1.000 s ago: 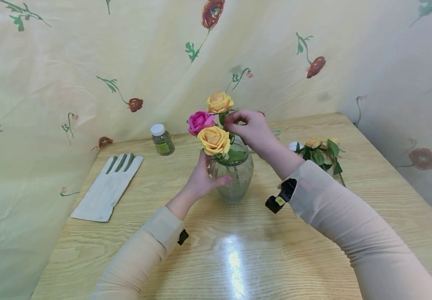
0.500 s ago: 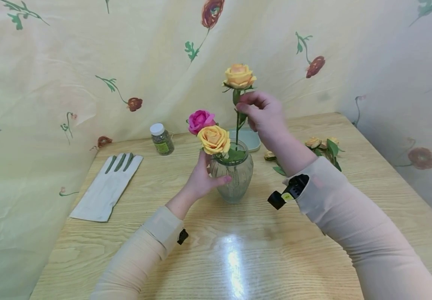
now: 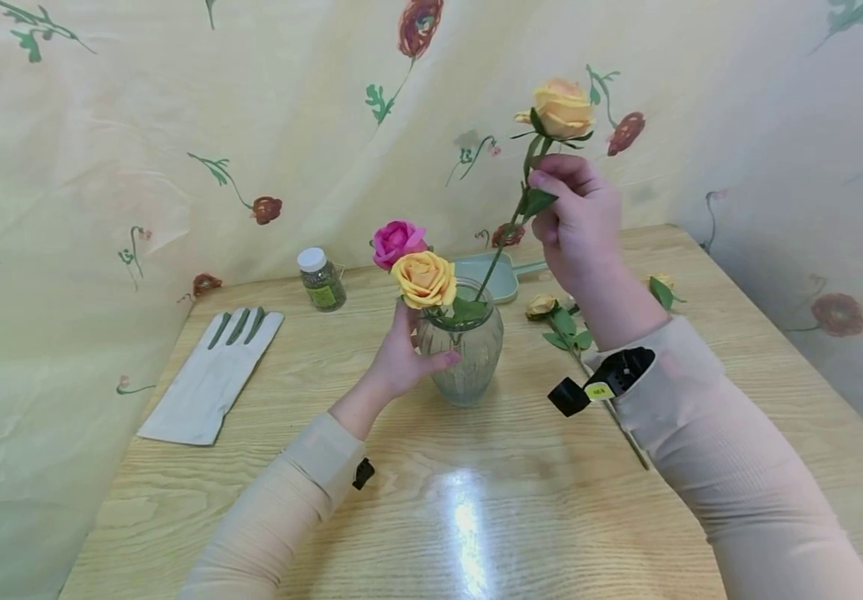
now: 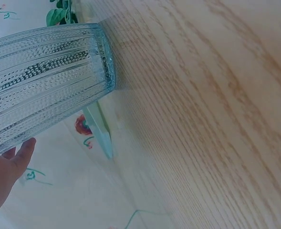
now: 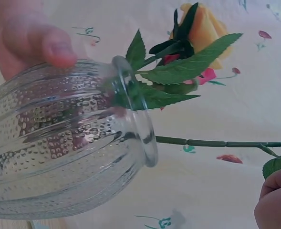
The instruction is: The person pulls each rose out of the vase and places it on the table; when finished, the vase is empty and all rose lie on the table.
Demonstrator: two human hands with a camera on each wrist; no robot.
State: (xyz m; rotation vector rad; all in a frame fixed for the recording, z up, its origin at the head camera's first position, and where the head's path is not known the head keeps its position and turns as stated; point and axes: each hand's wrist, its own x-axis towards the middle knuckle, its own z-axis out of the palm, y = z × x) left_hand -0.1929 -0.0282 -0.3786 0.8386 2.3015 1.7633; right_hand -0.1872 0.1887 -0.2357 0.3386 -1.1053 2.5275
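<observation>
A ribbed clear glass vase (image 3: pixel 469 367) stands on the wooden table, a pink rose (image 3: pixel 398 243) and a yellow rose (image 3: pixel 425 280) leaning over its left rim. My left hand (image 3: pixel 401 358) holds the vase's left side, thumb across the front. Its fingertips show against the textured glass (image 4: pixel 45 81) in the left wrist view. Above and right of the vase, my right hand (image 3: pixel 580 212) pinches the leafy upper stem of another yellow rose (image 3: pixel 561 108). That rose tilts to the right, and the lower end of its stem (image 5: pixel 192 142) passes into the vase mouth.
Right of the vase lie cut roses (image 3: pixel 562 321), partly hidden by my right forearm. A pale green dustpan (image 3: pixel 505 279) is behind the vase. To the left are a white-lidded jar (image 3: pixel 322 283) and a white glove (image 3: pixel 210 379). A flower-patterned cloth (image 3: pixel 311 125) hangs behind the table.
My right hand has lifted the rose up and to the right, drawing much of its stem out of the vase. The left hand has stayed on the vase.
</observation>
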